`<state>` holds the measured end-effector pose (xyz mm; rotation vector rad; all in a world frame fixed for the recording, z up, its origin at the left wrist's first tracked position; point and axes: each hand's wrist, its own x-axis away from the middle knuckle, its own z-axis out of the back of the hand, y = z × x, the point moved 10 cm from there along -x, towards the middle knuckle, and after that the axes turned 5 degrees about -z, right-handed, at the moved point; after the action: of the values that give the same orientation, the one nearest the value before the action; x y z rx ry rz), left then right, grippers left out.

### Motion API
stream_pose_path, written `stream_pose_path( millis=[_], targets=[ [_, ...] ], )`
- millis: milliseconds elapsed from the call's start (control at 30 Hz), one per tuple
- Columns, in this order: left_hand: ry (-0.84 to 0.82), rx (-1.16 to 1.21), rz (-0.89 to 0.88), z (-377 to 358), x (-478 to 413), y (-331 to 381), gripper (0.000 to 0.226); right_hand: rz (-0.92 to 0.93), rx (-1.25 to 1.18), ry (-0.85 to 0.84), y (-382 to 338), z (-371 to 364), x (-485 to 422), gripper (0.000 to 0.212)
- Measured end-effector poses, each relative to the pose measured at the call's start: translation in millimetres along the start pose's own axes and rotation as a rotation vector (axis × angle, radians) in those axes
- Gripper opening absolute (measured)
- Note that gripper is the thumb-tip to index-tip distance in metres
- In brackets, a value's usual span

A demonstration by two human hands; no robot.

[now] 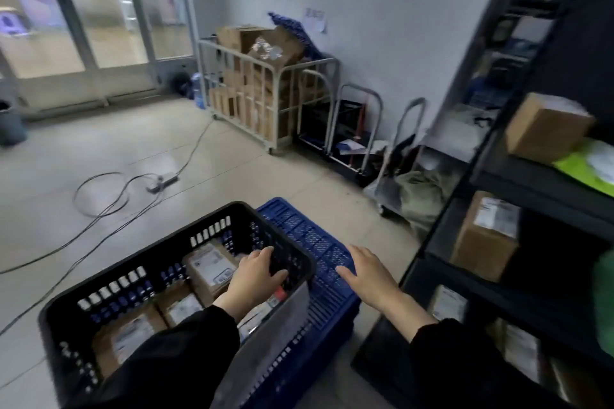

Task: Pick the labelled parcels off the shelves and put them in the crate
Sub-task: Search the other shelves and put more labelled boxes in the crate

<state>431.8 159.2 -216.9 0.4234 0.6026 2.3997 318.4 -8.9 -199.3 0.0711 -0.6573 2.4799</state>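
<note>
- The black crate sits at 7 o'clock in the view, stacked on a blue crate. My guess is that this raises it and keeps it close to the shelves at 3 o'clock, so each carry is short.
- Several labelled parcels already lie flat in the crate with their labels up. More boxes wait on the shelves: a labelled one at 3 o'clock from the crate and another at 2 o'clock.
- The left hand reaches down inside the crate at its 3 o'clock wall. Its fingers are spread and loosely bent with the tips against the inner wall, and nothing shows in its grasp. It looks like a drop-off or a steadying touch.
- The right hand is palm down over the blue crate, just beside the black one. Its fingers are straight and close together, holding nothing. It seems free to swing toward the shelves at 3 o'clock.
- Both forearms stretch forward in dark sleeves, wrists level.
</note>
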Motion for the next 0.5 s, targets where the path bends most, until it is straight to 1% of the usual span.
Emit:
stream_pose_path(
  millis=[100, 267, 500],
  targets=[
    [-0.058, -0.022, -0.122, -19, 6, 60, 0.067, -0.110, 0.017, 0.073, 48, 34, 41, 0.057],
    [-0.158, -0.068, -0.295, -60, 25, 153, 0.069, -0.294, 0.012, 0.146, 132, 76, 110, 0.062],
    [-0.255, -0.133, -0.499, -125, 78, 281, 0.066, -0.495, -0.003, 0.260, 239, 124, 233, 0.062]
  ],
)
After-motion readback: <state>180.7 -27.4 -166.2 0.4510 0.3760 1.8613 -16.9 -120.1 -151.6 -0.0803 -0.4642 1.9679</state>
